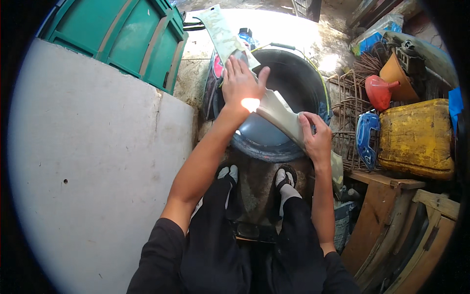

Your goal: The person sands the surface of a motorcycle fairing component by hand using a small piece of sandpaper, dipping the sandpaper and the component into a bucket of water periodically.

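A long, pale, curved panel (280, 110) with blotchy greenish patches lies slantwise across a round black tub (262, 154). Its far end reaches past the tub's rim at the upper left, and its near end passes below my right wrist. My left hand (241, 84) rests flat on the panel's upper part, fingers stretched and thumb spread; whether something thin lies under the palm is hidden. Farther down the panel, my right hand (317, 138) grips its edge between thumb and fingers. Greyish water (262, 131) shows inside the tub beneath the panel.
To the left are a pale wall (98, 132) and a green panelled door (132, 39). On the right stand rusty wire frames (345, 122), a red funnel (379, 92), a yellow jerrycan (416, 139), a blue plastic part (366, 139) and wooden furniture (374, 215). My feet stand close before the tub.
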Demonstrator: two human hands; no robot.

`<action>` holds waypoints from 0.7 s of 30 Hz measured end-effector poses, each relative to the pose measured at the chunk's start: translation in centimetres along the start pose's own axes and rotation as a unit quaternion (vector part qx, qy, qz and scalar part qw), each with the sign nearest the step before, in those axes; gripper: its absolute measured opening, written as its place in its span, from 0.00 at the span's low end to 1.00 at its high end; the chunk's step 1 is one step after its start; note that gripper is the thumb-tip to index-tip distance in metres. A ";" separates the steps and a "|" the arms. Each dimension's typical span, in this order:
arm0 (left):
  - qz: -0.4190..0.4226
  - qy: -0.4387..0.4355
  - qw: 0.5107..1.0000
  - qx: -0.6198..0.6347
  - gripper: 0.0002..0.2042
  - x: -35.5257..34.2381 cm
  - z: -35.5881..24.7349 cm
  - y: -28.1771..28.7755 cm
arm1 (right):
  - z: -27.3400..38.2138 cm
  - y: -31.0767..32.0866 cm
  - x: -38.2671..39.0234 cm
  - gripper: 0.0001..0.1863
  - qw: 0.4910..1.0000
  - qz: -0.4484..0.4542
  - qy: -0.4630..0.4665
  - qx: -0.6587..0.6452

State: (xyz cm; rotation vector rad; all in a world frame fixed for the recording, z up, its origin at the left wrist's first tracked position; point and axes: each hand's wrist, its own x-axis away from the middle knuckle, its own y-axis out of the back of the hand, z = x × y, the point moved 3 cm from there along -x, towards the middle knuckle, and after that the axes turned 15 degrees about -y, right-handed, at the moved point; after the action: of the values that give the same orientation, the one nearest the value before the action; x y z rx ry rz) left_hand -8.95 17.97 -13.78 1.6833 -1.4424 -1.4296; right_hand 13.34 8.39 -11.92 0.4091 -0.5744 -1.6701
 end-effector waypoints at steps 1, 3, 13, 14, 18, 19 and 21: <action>0.021 0.000 1.000 -0.016 0.49 1.1 -0.7 -0.1 | -0.1 -0.1 0.3 0.15 1.000 0.002 0.002 0.006; 0.057 -0.013 0.998 -0.039 0.50 4.0 -5.1 1.0 | -0.4 0.7 0.3 0.15 1.000 -0.011 0.006 0.023; 0.066 -0.014 0.996 -0.054 0.47 3.6 -3.4 1.1 | -0.3 0.3 0.3 0.15 1.000 0.005 -0.010 0.030; 0.039 -0.047 0.996 -0.065 0.44 5.3 -5.6 1.9 | -0.7 0.2 0.3 0.15 1.000 -0.002 -0.008 0.027; 0.047 -0.062 0.995 -0.062 0.42 6.0 -4.7 2.3 | -0.3 0.5 0.1 0.13 1.000 0.001 -0.003 0.012; 0.008 -0.047 0.996 -0.070 0.41 5.1 -2.8 1.7 | -0.4 0.4 0.3 0.13 1.000 -0.002 -0.002 0.014; -0.001 -0.017 0.997 -0.069 0.42 4.0 -0.6 1.7 | -0.4 0.2 0.0 0.13 1.000 -0.003 0.006 0.013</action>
State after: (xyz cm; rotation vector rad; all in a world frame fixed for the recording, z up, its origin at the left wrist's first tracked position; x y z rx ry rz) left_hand -9.50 13.60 -13.65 1.5816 -1.3277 -1.5292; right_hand 13.66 8.29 -12.12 0.4404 -0.5859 -1.6667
